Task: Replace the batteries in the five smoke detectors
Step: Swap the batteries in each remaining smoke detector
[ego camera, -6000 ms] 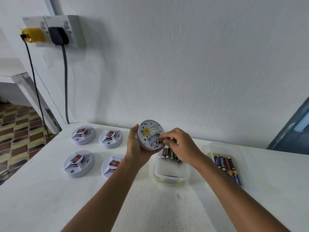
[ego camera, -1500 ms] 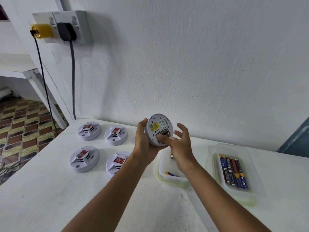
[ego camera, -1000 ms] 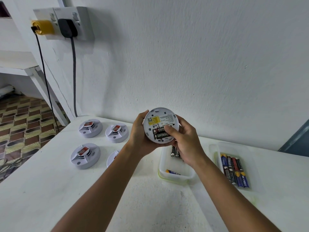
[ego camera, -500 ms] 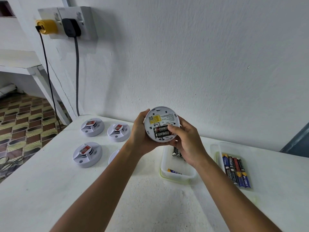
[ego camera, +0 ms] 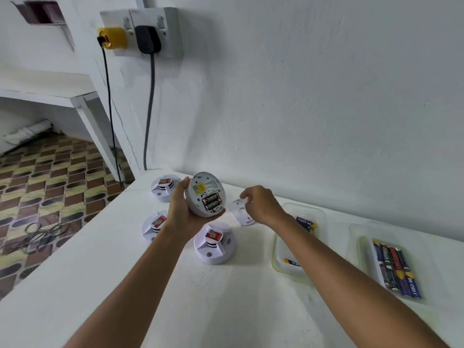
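The round white plastic smoke detector (ego camera: pixel 206 194), two black batteries (ego camera: pixel 211 201) exposed, is gripped by the left hand (ego camera: pixel 181 209); just right of it, the white cover plate (ego camera: pixel 241 212) is touched by the right hand (ego camera: pixel 261 203), fingers loosely curled.

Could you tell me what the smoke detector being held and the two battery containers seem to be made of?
The held smoke detector looks like white moulded plastic, matte, with a printed label and moulded slots. The near container and the right container look like clear, slightly glossy plastic: the table shows through their walls. The near one's rim is tinted yellow-green.
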A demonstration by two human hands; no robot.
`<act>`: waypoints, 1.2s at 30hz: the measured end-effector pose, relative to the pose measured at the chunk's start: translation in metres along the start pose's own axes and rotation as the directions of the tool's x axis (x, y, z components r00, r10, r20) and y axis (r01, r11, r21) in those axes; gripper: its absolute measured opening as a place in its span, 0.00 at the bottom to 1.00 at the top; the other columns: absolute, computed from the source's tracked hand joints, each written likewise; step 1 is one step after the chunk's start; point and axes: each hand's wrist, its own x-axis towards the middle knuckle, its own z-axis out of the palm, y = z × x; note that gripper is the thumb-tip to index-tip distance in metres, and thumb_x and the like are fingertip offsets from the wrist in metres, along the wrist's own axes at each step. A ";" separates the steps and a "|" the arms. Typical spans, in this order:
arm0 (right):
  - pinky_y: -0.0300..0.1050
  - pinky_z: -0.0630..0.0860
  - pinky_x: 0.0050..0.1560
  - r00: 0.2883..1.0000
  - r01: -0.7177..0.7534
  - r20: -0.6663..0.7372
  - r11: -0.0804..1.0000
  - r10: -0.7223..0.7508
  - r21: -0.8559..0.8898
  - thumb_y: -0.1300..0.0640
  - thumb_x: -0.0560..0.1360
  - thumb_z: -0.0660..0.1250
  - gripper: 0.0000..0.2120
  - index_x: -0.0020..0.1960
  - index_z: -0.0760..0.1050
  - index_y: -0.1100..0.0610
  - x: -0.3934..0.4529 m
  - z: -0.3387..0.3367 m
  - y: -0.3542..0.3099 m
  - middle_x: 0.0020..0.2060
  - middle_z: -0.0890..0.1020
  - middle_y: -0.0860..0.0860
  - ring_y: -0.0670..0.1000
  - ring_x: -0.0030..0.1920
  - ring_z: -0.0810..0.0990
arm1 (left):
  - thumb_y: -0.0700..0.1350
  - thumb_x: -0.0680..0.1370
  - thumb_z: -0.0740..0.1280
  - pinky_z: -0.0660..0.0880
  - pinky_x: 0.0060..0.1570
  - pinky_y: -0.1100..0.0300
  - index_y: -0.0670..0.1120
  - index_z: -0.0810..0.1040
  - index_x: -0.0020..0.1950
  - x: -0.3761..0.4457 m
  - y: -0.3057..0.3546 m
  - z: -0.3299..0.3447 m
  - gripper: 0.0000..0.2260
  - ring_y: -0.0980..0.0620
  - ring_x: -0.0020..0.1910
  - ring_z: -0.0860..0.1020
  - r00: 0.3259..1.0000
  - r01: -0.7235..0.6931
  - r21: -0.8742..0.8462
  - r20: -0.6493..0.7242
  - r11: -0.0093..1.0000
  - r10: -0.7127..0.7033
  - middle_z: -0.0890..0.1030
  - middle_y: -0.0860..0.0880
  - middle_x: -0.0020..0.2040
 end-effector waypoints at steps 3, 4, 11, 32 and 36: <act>0.46 0.73 0.58 0.994 -0.038 0.092 0.960 0.066 -0.278 0.63 0.76 0.59 0.16 0.62 0.74 0.61 0.020 0.023 0.003 0.61 0.77 0.59 0.59 0.61 0.75 | 0.57 0.79 0.57 0.68 0.61 0.36 0.46 0.78 0.58 0.003 0.011 -0.015 0.18 0.36 0.60 0.73 1.000 -0.006 0.019 -0.023 1.000 0.007 0.77 0.38 0.62; 0.47 0.72 0.58 0.992 -0.051 0.093 0.942 0.086 -0.331 0.60 0.76 0.58 0.16 0.62 0.74 0.60 0.024 0.030 0.006 0.61 0.77 0.59 0.60 0.62 0.75 | 0.57 0.79 0.57 0.69 0.60 0.36 0.46 0.78 0.58 0.004 0.013 -0.018 0.18 0.37 0.60 0.74 1.000 -0.009 0.026 -0.028 1.000 0.009 0.77 0.38 0.62; 0.47 0.71 0.52 0.999 -0.005 0.032 0.841 0.026 -0.540 0.58 0.79 0.58 0.12 0.59 0.74 0.59 0.022 0.049 0.006 0.56 0.78 0.58 0.61 0.59 0.72 | 0.57 0.79 0.57 0.70 0.60 0.37 0.47 0.77 0.59 0.014 0.025 -0.026 0.18 0.38 0.60 0.74 1.000 0.002 0.033 -0.024 0.999 -0.002 0.77 0.38 0.61; 0.46 0.77 0.56 0.930 0.350 -0.177 0.924 -0.322 0.153 0.55 0.70 0.73 0.28 0.67 0.72 0.60 -0.004 0.029 -0.060 0.57 0.77 0.54 0.50 0.55 0.76 | 0.56 0.80 0.56 0.74 0.53 0.45 0.43 0.80 0.51 0.011 0.013 0.001 0.20 0.43 0.49 0.80 0.996 0.047 0.095 0.075 0.994 -0.055 0.85 0.41 0.44; 0.43 0.76 0.52 0.940 0.311 -0.191 0.940 -0.282 0.140 0.55 0.69 0.74 0.23 0.61 0.75 0.61 -0.005 0.024 -0.066 0.53 0.75 0.56 0.53 0.52 0.76 | 0.56 0.80 0.56 0.75 0.51 0.45 0.42 0.80 0.52 0.010 0.012 0.004 0.20 0.44 0.49 0.80 0.996 0.032 0.111 0.079 0.993 -0.041 0.85 0.41 0.44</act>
